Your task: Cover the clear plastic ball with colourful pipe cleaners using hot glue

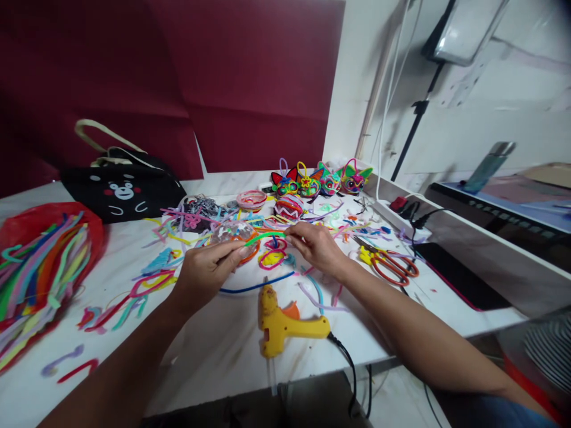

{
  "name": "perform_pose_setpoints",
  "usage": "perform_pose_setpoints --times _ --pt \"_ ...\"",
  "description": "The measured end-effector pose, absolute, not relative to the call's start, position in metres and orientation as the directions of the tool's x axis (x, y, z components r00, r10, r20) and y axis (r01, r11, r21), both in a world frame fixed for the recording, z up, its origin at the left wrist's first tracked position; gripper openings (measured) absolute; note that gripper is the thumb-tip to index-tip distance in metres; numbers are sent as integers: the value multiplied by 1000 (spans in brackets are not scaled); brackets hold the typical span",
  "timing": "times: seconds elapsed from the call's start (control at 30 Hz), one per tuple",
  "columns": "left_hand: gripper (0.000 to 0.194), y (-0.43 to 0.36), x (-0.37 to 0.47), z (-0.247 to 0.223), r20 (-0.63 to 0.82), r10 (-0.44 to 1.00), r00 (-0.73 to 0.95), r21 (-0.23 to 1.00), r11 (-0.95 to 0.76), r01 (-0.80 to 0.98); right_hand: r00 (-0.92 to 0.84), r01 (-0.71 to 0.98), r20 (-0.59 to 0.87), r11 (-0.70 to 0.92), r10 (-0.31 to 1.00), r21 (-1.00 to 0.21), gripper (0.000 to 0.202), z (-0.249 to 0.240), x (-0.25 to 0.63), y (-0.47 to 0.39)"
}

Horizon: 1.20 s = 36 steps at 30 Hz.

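A bright green pipe cleaner point(264, 236) is stretched between my hands, slightly arched above the table. My left hand point(206, 270) pinches one end of it between thumb and fingers. The opposite end sits in the pinched fingertips of my right hand point(316, 245). Just below lies a dark blue pipe cleaner point(259, 287), and nearer to me a yellow hot glue gun point(279, 327) points away with a clear glue stick out of its back. Beyond my fingers are pink and yellow pipe-cleaner loops point(272, 258) and a striped pink ball-shaped piece point(289, 208).
Finished animal-face ornaments point(330, 181) stand at the back. Orange-handled scissors point(392, 266) and a black phone point(459, 276) lie to the right. A red bag of pipe cleaners point(96, 238) and a black tote point(120, 196) are left. The glue gun's cord point(350, 362) hangs over the front edge.
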State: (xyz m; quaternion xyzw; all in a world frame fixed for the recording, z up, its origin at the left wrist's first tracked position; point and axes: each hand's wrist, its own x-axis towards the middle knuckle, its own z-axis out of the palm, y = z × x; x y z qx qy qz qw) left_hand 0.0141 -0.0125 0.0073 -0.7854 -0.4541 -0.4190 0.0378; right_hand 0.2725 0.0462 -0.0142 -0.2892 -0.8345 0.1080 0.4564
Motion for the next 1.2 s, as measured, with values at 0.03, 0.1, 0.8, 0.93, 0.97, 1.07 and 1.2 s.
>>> perform_pose_setpoints --times 0.03,0.1,0.8,0.93,0.97,1.07,1.2 --pt "30 -13 15 8 689 685 239 327 -587 741 -433 389 695 815 574 -431 15 -15 272 46" --pt "30 -14 18 9 664 704 252 342 -585 736 -455 397 689 821 564 -410 16 -15 272 44" --pt "31 -15 30 -4 625 706 332 384 -648 657 -410 202 406 516 817 -833 6 -10 259 33" --pt "29 -18 32 -5 645 699 309 371 -640 673 -421 207 387 502 820 -840 7 -5 258 28" --pt "29 -19 33 -5 643 706 298 380 -631 677 -434 202 368 487 822 -850 6 -6 257 27" --pt "28 -22 37 -5 613 750 249 434 -583 687 -459 170 305 419 834 -892 16 -11 255 26" --pt "27 -23 40 -9 594 768 240 463 -570 679 -453 92 239 312 859 -946 39 -16 251 27"
